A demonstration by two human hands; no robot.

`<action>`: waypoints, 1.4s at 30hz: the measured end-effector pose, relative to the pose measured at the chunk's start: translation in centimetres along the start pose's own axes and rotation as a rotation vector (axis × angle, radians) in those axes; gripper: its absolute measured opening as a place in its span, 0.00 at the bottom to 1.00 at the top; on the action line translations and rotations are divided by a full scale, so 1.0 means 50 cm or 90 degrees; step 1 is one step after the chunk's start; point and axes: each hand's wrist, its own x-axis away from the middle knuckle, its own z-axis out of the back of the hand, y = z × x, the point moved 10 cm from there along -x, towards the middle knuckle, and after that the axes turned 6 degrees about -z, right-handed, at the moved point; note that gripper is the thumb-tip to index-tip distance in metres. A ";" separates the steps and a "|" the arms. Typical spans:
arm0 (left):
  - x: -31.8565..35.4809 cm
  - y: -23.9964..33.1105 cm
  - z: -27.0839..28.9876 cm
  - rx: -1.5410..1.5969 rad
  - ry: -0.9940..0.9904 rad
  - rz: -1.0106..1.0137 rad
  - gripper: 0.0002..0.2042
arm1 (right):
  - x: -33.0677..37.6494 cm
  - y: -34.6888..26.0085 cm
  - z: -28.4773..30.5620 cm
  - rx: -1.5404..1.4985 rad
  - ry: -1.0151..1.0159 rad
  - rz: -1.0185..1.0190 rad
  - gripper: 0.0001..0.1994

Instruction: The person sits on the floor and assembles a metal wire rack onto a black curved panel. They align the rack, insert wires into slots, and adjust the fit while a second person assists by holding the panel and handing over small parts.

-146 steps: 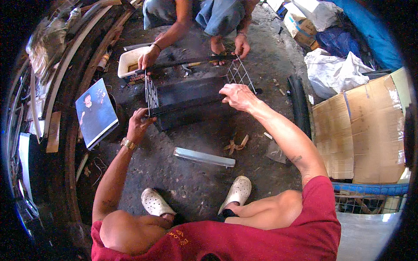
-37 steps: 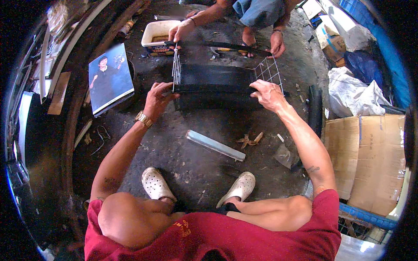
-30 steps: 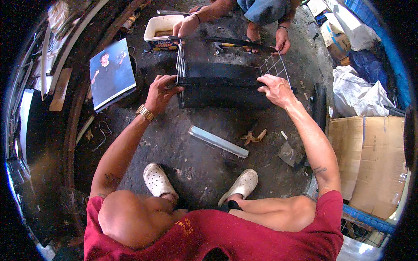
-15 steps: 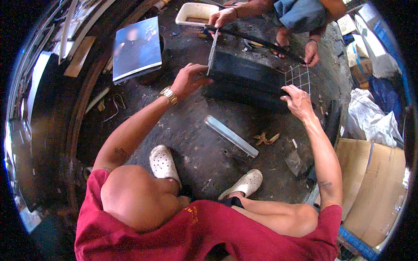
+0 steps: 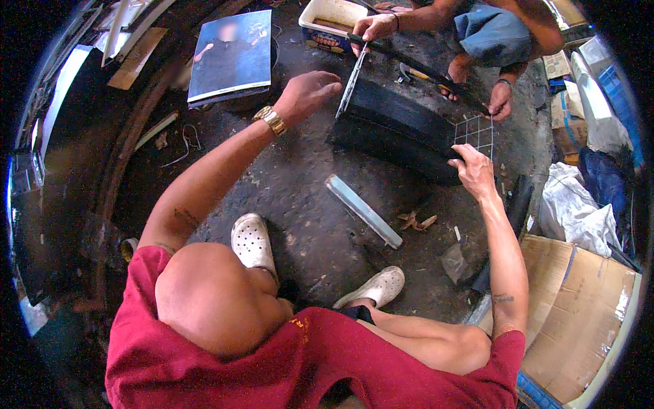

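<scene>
A long black box-shaped frame (image 5: 402,129) rests on the dark floor in front of me, with pale wire grids (image 5: 474,133) at its ends. My right hand (image 5: 475,174) has its fingers and thumb closed on the near right corner, beside one grid. Just left of the other end, my left hand (image 5: 310,97) is raised with fingers stretched out, holding nothing. Across from me a co-worker's hands (image 5: 373,28) grasp the ends of a black bar (image 5: 415,63) along the far side. A hammer (image 5: 424,76) with a yellow and black handle lies behind the frame.
A grey metal strip (image 5: 363,210) lies between my feet and the frame, near a dry leaf (image 5: 417,221). A glossy picture board (image 5: 230,58) is at far left, beside a pale tub (image 5: 334,15). Flattened cardboard (image 5: 545,300) and white cloth (image 5: 578,208) are at right.
My left hand has come away from the frame's left end and lifted up. My right hand stays on the near right corner. The view has shifted slightly.
</scene>
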 end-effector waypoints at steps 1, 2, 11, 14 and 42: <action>-0.013 0.005 -0.003 -0.025 -0.006 0.000 0.21 | -0.001 0.002 -0.001 0.005 -0.005 -0.010 0.15; -0.025 0.008 -0.008 -0.056 -0.014 0.006 0.20 | -0.001 -0.002 -0.001 -0.001 -0.004 -0.004 0.16; -0.060 -0.053 -0.046 0.116 -0.029 0.244 0.15 | 0.001 0.002 0.001 -0.003 -0.014 -0.017 0.16; -0.060 -0.057 -0.049 0.117 -0.037 0.261 0.15 | -0.004 -0.009 0.001 0.008 0.003 0.028 0.15; 0.108 -0.030 -0.086 0.124 0.097 0.092 0.21 | -0.003 -0.018 -0.005 0.008 -0.026 -0.039 0.15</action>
